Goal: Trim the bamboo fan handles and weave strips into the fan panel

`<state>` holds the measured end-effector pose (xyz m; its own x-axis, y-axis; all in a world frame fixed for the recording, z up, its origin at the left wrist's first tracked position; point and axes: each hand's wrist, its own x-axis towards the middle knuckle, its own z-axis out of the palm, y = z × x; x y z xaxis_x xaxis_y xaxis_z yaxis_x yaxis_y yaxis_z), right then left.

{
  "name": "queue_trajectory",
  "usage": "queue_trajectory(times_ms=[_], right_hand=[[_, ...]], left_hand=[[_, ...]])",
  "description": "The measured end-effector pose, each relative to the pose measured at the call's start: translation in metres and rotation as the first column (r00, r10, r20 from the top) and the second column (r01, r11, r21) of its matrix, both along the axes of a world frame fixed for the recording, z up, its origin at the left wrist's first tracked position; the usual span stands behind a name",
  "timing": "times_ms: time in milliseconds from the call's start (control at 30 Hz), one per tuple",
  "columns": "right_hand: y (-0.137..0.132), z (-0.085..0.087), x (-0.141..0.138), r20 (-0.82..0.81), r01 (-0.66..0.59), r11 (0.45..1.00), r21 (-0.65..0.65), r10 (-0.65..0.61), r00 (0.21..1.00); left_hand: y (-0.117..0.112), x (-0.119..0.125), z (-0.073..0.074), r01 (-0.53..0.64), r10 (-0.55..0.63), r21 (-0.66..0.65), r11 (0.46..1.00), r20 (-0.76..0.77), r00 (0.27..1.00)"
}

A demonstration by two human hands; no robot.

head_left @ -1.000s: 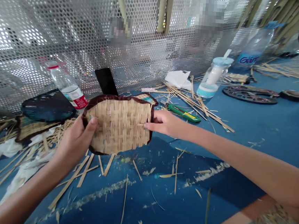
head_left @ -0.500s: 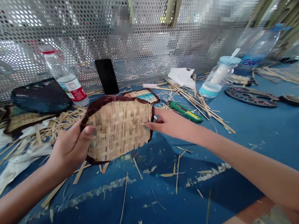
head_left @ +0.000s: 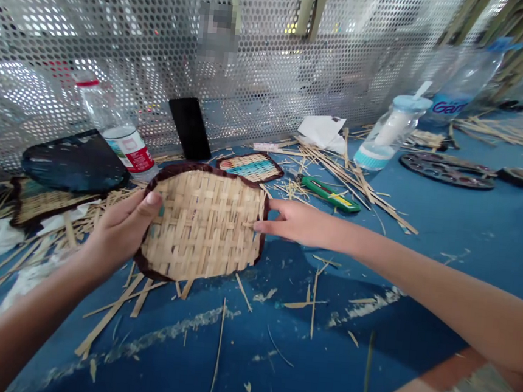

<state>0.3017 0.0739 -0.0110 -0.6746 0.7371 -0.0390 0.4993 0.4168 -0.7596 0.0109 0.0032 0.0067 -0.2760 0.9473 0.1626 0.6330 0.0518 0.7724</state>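
Note:
A woven bamboo panel (head_left: 204, 227) with a dark brown edging is held up above the blue table, its plain tan weave facing me. My left hand (head_left: 126, 224) grips its left edge, thumb on the front and fingers hidden behind. At the right edge, my right hand (head_left: 284, 219) pinches the panel between thumb and fingers. Just behind it lies a smaller woven piece (head_left: 252, 166) with blue and orange colouring and a brown rim. A green utility knife (head_left: 330, 194) rests to the right of that piece, beyond my right hand.
Bamboo strips (head_left: 354, 180) and scraps litter the blue table (head_left: 422, 246). Along the perforated metal screen (head_left: 262, 86) stand a red-labelled bottle (head_left: 128, 148), a black phone (head_left: 189, 129), crumpled paper (head_left: 322, 132) and a blue-lidded bottle (head_left: 388, 134). A paint palette (head_left: 447, 171) lies right.
The panel has turned to face me more squarely, and its left side has shifted slightly left with my left hand. Both hands keep their hold. The whole view has shifted a little.

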Motion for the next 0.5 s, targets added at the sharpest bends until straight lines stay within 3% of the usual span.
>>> queue_trajectory(times_ms=[100, 167, 333, 400, 500], right_hand=[[0.002, -0.005, 0.001, 0.169, 0.117, 0.976, 0.183, -0.148, 0.974], [0.002, -0.005, 0.003, 0.186, 0.137, 0.946, 0.293, -0.197, 0.963], [0.004, -0.004, 0.005, 0.206, -0.011, 0.857, 0.515, -0.111, 0.972], [0.004, -0.004, 0.005, 0.237, -0.04, 0.84, 0.542, -0.107, 0.966], [0.001, -0.004, 0.002, 0.256, -0.019, 0.865, 0.502, -0.127, 0.958]], left_hand=[[0.003, 0.003, -0.004, 0.001, -0.001, -0.03, 1.0, 0.006, 1.0], [0.002, 0.005, -0.005, -0.028, 0.028, -0.039, 0.999, 0.011, 1.0], [0.004, 0.001, -0.007, -0.073, 0.075, -0.093, 0.993, 0.012, 0.997], [0.006, -0.003, -0.01, -0.064, 0.066, -0.107, 0.992, 0.014, 0.998], [0.008, -0.007, -0.017, -0.059, 0.06, -0.097, 0.994, 0.006, 0.998]])
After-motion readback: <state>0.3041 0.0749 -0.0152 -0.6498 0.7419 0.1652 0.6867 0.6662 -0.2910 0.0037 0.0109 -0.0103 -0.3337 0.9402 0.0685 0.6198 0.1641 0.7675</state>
